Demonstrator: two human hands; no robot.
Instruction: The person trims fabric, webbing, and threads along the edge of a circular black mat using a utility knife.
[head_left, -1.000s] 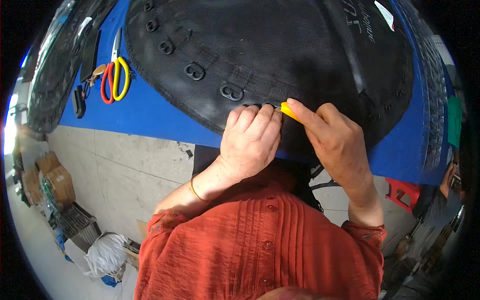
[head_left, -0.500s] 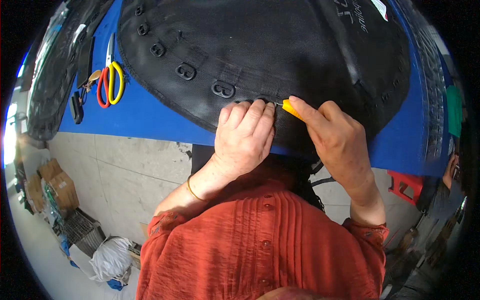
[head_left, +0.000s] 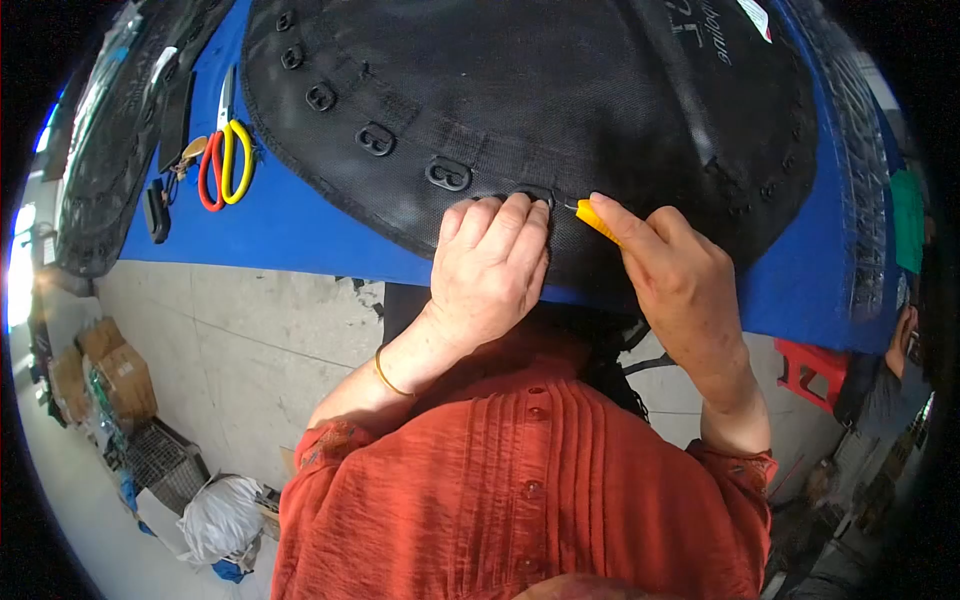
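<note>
A large round piece of black mesh fabric [head_left: 560, 90] lies on the blue table, with figure-eight black plastic buckles [head_left: 447, 173] set in a row near its edge. My left hand [head_left: 490, 265] is closed at that edge, its fingertips on one plastic buckle [head_left: 538, 192]; the thumb is hidden. Close by on the right, my right hand [head_left: 675, 270] grips a yellow-handled tool [head_left: 597, 219], index finger along the handle. A thin metal shaft points left from it toward the held buckle. The exact shape of its tip cannot be made out.
Scissors [head_left: 226, 150] with red and yellow handles lie at the table's left, beside a small black object [head_left: 156, 212]. Clear plastic wrap [head_left: 860, 190] runs along the right side. A red stool [head_left: 808, 370] stands below right; cardboard boxes [head_left: 115, 370] sit on the floor at left.
My right hand and the yellow-handled tool have shifted slightly right, showing more of the buckle by my left fingertips. The fabric's left side sits a little farther right.
</note>
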